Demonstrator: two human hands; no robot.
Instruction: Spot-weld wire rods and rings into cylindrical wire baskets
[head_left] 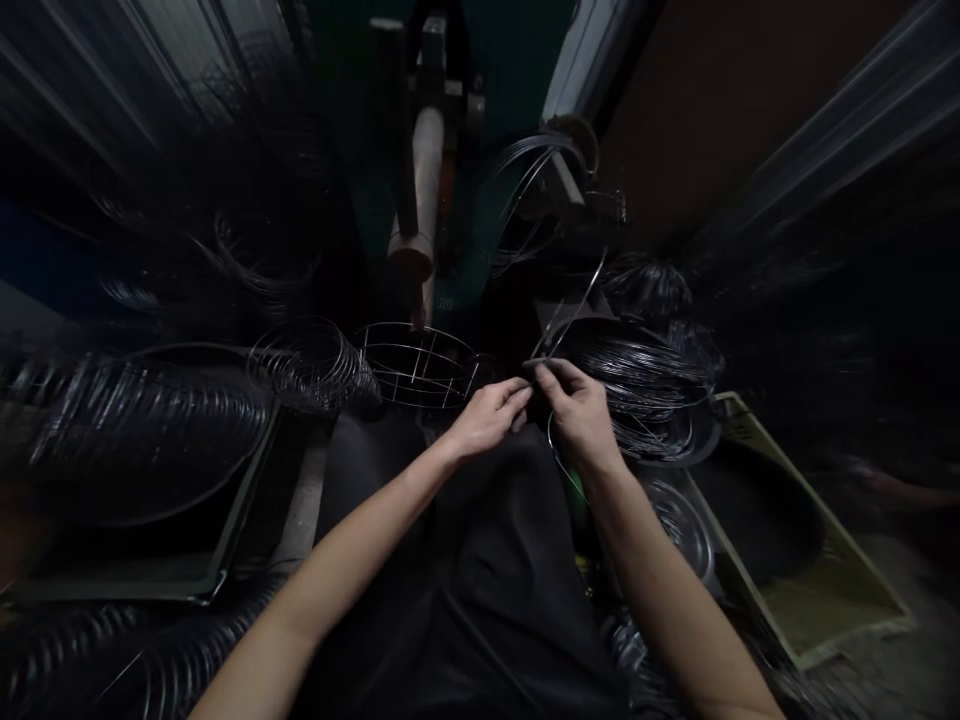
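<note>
My right hand (581,405) pinches a thin bent metal wire (587,297) between thumb and fingers. One end of it rises up and to the right, and a curved length shows below the hand. Close beside it, my left hand (491,412) has its fingers pressed together, nearly meeting the right fingertips; what they hold is too small to make out. Just beyond my left hand, a round wire frame (420,365) of rings joined by short uprights sits under the rod-shaped arm (425,170) of a machine.
A pile of wires (637,370) fills a basin right of my hands. Farther right stands a yellowish crate (832,570). Coiled wire rings (311,365) and more rings (142,420) over a green crate (217,560) lie left. Dark cloth (465,580) covers my lap.
</note>
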